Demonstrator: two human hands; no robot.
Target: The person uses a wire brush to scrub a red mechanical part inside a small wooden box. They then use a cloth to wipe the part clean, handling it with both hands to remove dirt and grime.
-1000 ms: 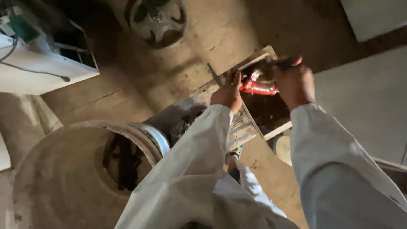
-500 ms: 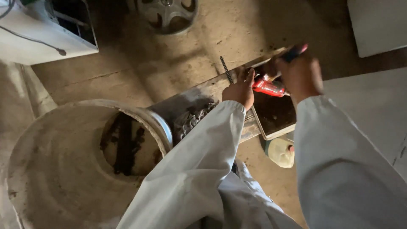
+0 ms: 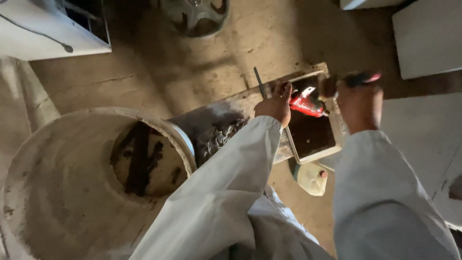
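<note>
While dim, hands (image 3: 317, 101) over red tool (image 3: 306, 105)

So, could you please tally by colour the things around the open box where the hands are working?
Red: 1, the red tool
Grey metal: 1, the thin metal rod
Pale cream: 1, the plastic jug
Total: 3

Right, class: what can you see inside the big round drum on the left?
Through the drum's round opening, a dark upright bar and dark patches show against its pale inner wall. The near sleeve covers the lower right rim, and the rest of the inside is hidden by the drum's own face.
</note>
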